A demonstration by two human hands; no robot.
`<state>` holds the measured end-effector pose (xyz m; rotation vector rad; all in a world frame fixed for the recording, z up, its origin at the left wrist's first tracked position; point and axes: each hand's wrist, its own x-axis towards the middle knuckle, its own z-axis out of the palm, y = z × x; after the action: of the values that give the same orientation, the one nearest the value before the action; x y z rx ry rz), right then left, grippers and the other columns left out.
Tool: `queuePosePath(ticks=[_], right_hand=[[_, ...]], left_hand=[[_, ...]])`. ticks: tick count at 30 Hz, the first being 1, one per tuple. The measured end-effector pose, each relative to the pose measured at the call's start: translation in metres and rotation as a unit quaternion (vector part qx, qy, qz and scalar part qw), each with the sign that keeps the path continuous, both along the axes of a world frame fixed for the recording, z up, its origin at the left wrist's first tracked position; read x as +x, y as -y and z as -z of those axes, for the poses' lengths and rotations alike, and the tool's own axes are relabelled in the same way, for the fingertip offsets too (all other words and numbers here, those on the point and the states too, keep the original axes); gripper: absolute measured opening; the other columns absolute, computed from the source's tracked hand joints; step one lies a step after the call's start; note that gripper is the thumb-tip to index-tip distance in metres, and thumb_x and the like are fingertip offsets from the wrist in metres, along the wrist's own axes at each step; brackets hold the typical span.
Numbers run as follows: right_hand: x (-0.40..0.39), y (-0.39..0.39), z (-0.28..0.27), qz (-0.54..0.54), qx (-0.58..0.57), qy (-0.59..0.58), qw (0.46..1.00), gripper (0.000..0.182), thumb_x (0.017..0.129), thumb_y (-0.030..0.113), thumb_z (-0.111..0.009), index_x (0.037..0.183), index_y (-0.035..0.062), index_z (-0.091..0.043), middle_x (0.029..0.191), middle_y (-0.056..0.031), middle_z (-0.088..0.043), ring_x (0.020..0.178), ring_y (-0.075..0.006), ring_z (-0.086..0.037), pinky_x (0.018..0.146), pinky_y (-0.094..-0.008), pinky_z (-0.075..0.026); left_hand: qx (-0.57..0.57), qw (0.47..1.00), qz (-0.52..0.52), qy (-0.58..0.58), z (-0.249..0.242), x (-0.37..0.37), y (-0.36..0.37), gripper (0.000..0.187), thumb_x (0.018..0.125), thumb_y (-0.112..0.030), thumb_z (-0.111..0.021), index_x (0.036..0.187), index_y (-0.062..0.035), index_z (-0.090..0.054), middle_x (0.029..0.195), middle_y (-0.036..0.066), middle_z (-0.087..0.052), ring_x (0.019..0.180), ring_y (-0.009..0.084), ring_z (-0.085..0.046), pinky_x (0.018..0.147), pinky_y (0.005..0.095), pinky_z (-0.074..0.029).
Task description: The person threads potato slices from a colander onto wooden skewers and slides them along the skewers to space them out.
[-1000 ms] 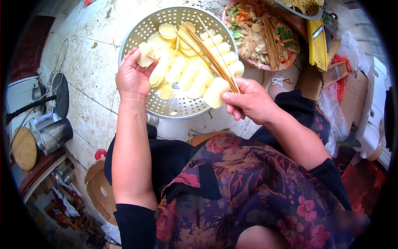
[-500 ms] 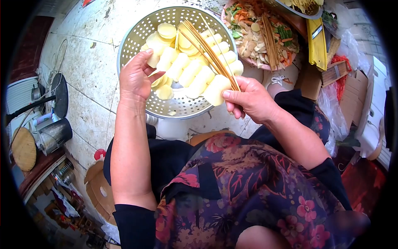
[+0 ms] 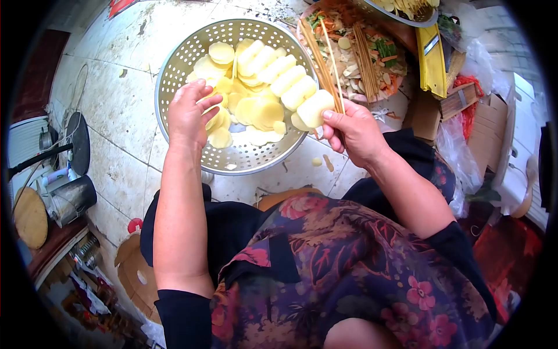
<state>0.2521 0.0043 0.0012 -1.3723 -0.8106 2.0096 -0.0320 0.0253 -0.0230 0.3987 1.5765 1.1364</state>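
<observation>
My right hand (image 3: 356, 132) is closed around the lower ends of a bundle of thin wooden skewers (image 3: 318, 55), which point up and away. From the same grip runs a row of pale potato slices (image 3: 288, 80), apparently threaded on a skewer and spread out over the colander. The slice nearest me touches my right thumb. My left hand (image 3: 189, 113) is open and holds nothing, fingers apart, above the left side of the metal colander (image 3: 174, 67). Loose potato slices (image 3: 261, 111) lie in the colander beneath the row.
A pink basin of cut vegetables (image 3: 351, 64), with more skewers (image 3: 365, 61) on top, stands at upper right. Beside it are a yellow slicer (image 3: 430, 61) and another metal bowl (image 3: 407, 17). Small pieces (image 3: 317, 161) lie on the tiled floor. A wooden lid (image 3: 31, 217) is at left.
My left hand has come away from the far end of the potato slices and opened. My right hand has moved slightly right, and the skewer bundle now stands steeper, over the basin's edge.
</observation>
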Motion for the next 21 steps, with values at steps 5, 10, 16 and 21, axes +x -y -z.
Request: queuePosePath(ticks=[5, 10, 16, 21], right_hand=[[0.014, -0.003, 0.011, 0.033, -0.011, 0.023, 0.999, 0.012, 0.092, 0.013, -0.052, 0.097, 0.0029, -0.054, 0.066, -0.0021, -0.056, 0.046, -0.0066, -0.049, 0.039, -0.0195, -0.036], [0.015, -0.009, 0.026, 0.052, -0.027, 0.058, 0.997, 0.013, 0.093, 0.014, -0.05, 0.099, 0.0027, -0.052, 0.067, -0.0022, -0.057, 0.046, -0.0067, -0.05, 0.039, -0.0201, -0.037], [0.012, -0.013, 0.032, 0.026, -0.038, 0.11, 0.993, 0.014, 0.094, 0.014, -0.047, 0.101, 0.0031, -0.051, 0.071, -0.003, -0.058, 0.048, -0.0073, -0.052, 0.039, -0.0202, -0.041], [0.012, -0.014, 0.026, 0.018, -0.049, 0.16, 0.986, 0.016, 0.094, 0.013, -0.046, 0.105, 0.0029, -0.051, 0.073, -0.0044, -0.06, 0.048, -0.0077, -0.052, 0.038, -0.02, -0.042]], left_hand=[[-0.037, 0.998, 0.055, -0.017, 0.02, 0.013, 0.004, 0.034, 0.084, -0.02, -0.061, 0.113, -0.0066, -0.051, 0.097, 0.007, -0.059, 0.078, 0.0189, -0.062, 0.071, 0.0318, -0.049], [-0.078, 0.973, 0.185, -0.119, 0.037, 0.035, 0.014, 0.04, 0.079, -0.016, -0.064, 0.114, 0.0, -0.053, 0.098, 0.01, -0.061, 0.079, 0.0183, -0.062, 0.072, 0.0294, -0.048], [-0.04, 0.857, 0.372, -0.356, 0.063, 0.042, 0.028, 0.047, 0.076, -0.018, -0.066, 0.119, -0.0026, -0.054, 0.108, 0.017, -0.06, 0.1, 0.0289, -0.06, 0.087, 0.0348, -0.047], [-0.044, 0.819, 0.406, -0.402, 0.055, 0.046, 0.03, 0.052, 0.076, -0.02, -0.067, 0.123, -0.0055, -0.051, 0.11, 0.017, -0.059, 0.102, 0.0291, -0.058, 0.088, 0.0362, -0.046]])
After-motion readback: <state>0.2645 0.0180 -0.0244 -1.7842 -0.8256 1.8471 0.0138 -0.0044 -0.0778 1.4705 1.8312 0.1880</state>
